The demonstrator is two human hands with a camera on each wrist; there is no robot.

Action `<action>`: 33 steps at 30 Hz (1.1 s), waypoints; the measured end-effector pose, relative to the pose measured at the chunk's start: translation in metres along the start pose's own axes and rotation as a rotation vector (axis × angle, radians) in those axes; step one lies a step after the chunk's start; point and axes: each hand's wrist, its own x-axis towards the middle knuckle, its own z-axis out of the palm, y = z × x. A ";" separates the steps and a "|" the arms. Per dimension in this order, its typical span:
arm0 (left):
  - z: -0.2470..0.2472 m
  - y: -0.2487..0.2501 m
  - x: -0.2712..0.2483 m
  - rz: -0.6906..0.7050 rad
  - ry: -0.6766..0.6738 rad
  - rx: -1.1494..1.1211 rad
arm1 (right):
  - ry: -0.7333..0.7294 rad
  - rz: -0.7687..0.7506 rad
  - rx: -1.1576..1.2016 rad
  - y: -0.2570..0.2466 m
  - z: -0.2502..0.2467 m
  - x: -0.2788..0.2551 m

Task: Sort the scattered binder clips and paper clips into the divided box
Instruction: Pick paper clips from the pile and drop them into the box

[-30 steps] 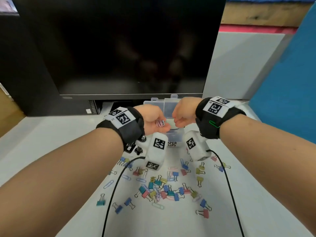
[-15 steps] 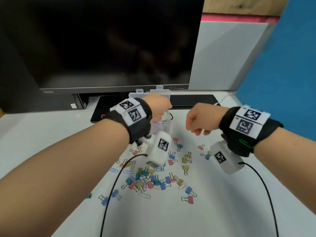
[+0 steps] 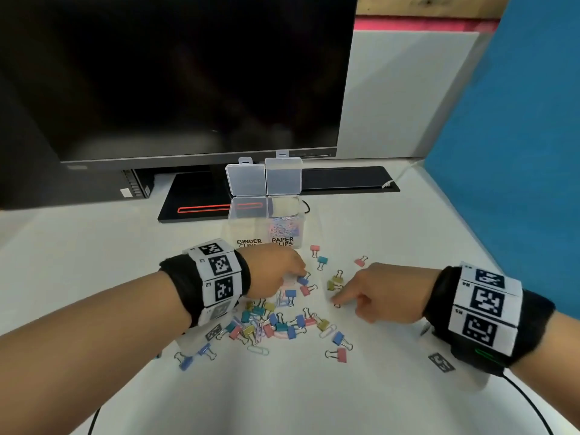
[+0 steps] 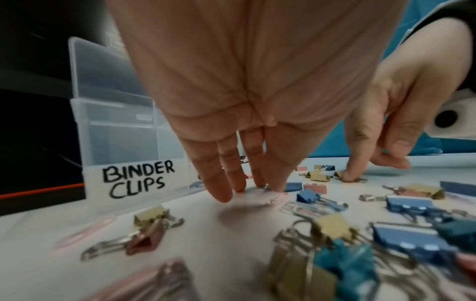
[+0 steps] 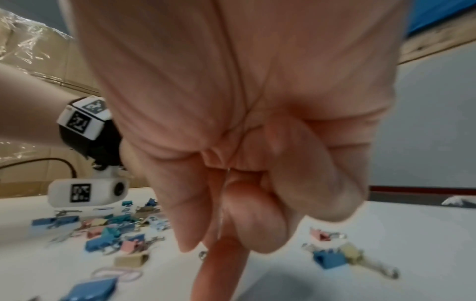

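Two dozen or so binder clips [image 3: 276, 324] lie loose on the white desk [image 3: 94, 246], most of them heaped just below the left hand [image 3: 276, 271], with a thinner scatter running toward the right hand [image 3: 376, 296]; my count is rough because the heap overlaps itself. Loose paper clips are fewer: I can pick out about five, among them a white one [image 3: 258, 350] at the near edge of the heap.

The left hand is nearer the box. Its fingers [image 4: 219, 189] point down, straight and spread, tips touching the desk beside a pale pink paper clip [image 4: 276, 198] that lies flat just right of them, long axis roughly across the view. It holds nothing.

The right hand has its index finger [image 3: 340, 299] stretched down onto the desk, the tip at a small wire loop [image 3: 337, 305], the other fingers curled in; nothing is in its grasp.

One divided box [image 3: 263, 227] stands beyond both hands, its two lids [image 3: 265, 175] upright and open. The right compartment, labelled paper clips, holds a pile [image 3: 284, 229]; the left, labelled binder clips, looks empty.

I judge the next pinch falls to the left hand, whose clip needs only a short carry forward.
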 end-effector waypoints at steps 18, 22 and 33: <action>0.001 0.007 0.001 -0.172 0.037 -0.079 | 0.145 0.006 0.070 -0.020 0.011 0.035; 0.002 0.003 -0.001 -0.197 0.061 -0.149 | 0.151 0.070 0.063 -0.013 0.006 0.042; 0.004 0.000 -0.001 -0.226 0.070 -0.285 | 0.171 -0.103 0.118 -0.023 0.015 0.020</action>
